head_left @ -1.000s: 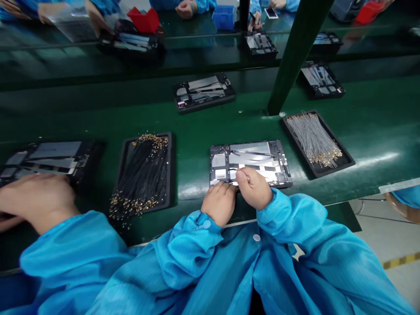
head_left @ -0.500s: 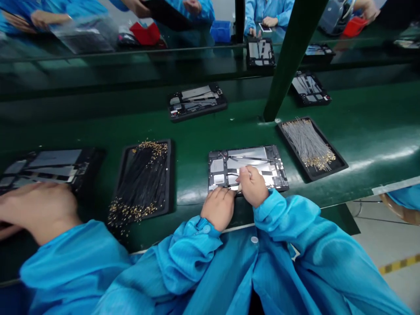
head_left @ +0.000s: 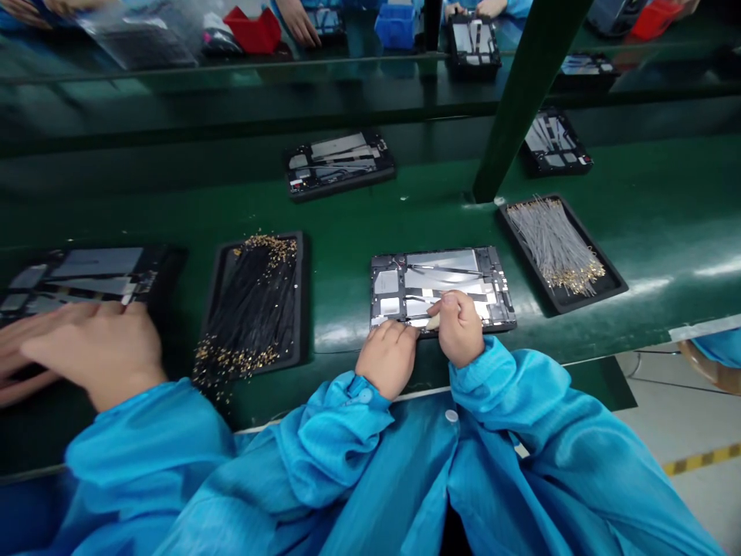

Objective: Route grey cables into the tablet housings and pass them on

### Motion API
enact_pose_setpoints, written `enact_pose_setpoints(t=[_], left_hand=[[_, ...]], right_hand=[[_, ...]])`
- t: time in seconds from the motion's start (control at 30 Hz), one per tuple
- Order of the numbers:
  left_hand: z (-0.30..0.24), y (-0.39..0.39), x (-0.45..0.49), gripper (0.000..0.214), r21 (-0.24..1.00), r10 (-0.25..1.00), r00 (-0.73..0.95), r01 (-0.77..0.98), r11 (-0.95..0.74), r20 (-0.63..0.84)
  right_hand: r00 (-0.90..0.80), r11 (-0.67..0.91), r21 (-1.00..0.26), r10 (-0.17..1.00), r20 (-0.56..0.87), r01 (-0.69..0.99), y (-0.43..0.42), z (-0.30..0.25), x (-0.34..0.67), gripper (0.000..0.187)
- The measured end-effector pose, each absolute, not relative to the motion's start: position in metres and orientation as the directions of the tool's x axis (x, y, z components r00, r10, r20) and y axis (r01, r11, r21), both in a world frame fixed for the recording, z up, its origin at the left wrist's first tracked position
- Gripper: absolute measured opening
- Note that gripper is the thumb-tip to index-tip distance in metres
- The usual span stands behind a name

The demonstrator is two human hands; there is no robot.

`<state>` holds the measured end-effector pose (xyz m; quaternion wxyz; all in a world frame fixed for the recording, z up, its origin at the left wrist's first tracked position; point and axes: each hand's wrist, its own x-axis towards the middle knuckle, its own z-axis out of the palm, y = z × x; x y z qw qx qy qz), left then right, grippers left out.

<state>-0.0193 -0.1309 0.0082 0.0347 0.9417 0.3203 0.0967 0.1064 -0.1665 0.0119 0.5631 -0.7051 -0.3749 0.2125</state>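
An opened tablet chassis (head_left: 405, 270) with silver shielding and thin cables lies on the green belt in front of me. My left hand (head_left: 387, 360) rests on its near left edge, fingers curled down against the frame. My right hand (head_left: 461, 328) is closed round a small pale stick-like tool (head_left: 433, 322), whose tip presses on the chassis near the lower middle. The fingertips of both hands are partly hidden.
A black tray of black gold-tipped cables (head_left: 255, 305) sits to the left and a tray of grey ones (head_left: 556, 243) to the right. A green post (head_left: 521, 100) rises behind. A co-worker's hand (head_left: 96, 347) works on another chassis (head_left: 81, 278) at far left. More chassis (head_left: 339, 164) lie farther back.
My right hand has slid a little right and nearer along the chassis with the tool. The co-worker's hand at left has shifted rightward. The far chassis has drifted left on the belt.
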Motion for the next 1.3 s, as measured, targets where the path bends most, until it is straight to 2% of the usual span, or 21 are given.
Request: enact_pose_setpoints(t=[0.27, 0.67, 0.73, 0.9, 0.97, 1.07, 1.13, 1.2, 1.27, 1.3], left_hand=[[0.012, -0.130, -0.019, 0.020, 0.144, 0.623, 0.779, 0.610, -0.779, 0.072], [0.015, -0.131, -0.017, 0.022, 0.137, 0.632, 0.774, 0.622, -0.771, 0.042], [0.016, -0.131, -0.017, 0.021, 0.142, 0.635, 0.773, 0.626, -0.766, 0.018], [0.013, -0.130, -0.019, 0.023, 0.153, 0.632, 0.775, 0.628, -0.763, -0.026], [0.011, -0.129, -0.019, 0.024, 0.150, 0.632, 0.774, 0.629, -0.763, -0.031], [0.011, -0.127, -0.018, 0.022, 0.166, 0.634, 0.772, 0.631, -0.758, -0.038], [0.014, -0.128, -0.019, 0.022, 0.227, 0.646, 0.763, 0.632, -0.741, -0.016], [0.019, -0.133, -0.024, 0.023, 0.377, 0.690, 0.723, 0.634, -0.676, 0.021], [0.023, -0.143, -0.032, 0.023, 0.611, 0.785, 0.617, 0.640, -0.466, -0.047], [0.024, -0.148, -0.036, 0.025, 0.724, 0.824, 0.542, 0.634, -0.272, -0.164]], right_hand=[[0.585, -0.072, -0.934, 0.796, 0.158, 0.350, -0.168, 0.012, 0.108, 0.027], [0.548, -0.102, -0.915, 0.824, 0.141, 0.390, -0.167, 0.011, 0.109, 0.030], [0.486, -0.109, -0.878, 0.860, 0.152, 0.467, -0.166, 0.018, 0.109, 0.031], [0.146, -0.027, -0.678, 0.982, 0.119, 0.735, -0.157, 0.038, 0.106, 0.031], [0.128, -0.027, -0.628, 0.985, 0.116, 0.777, -0.155, 0.039, 0.103, 0.031], [0.216, -0.061, -0.666, 0.964, 0.153, 0.743, -0.156, 0.032, 0.102, 0.028], [0.320, -0.116, -0.742, 0.937, 0.138, 0.660, -0.157, 0.028, 0.105, 0.029], [0.430, -0.192, -0.829, 0.900, 0.063, 0.525, -0.157, 0.025, 0.110, 0.032], [0.493, -0.240, -0.897, 0.869, -0.029, 0.371, -0.157, 0.023, 0.113, 0.035], [0.503, -0.243, -0.919, 0.862, -0.058, 0.309, -0.156, 0.022, 0.114, 0.036]])
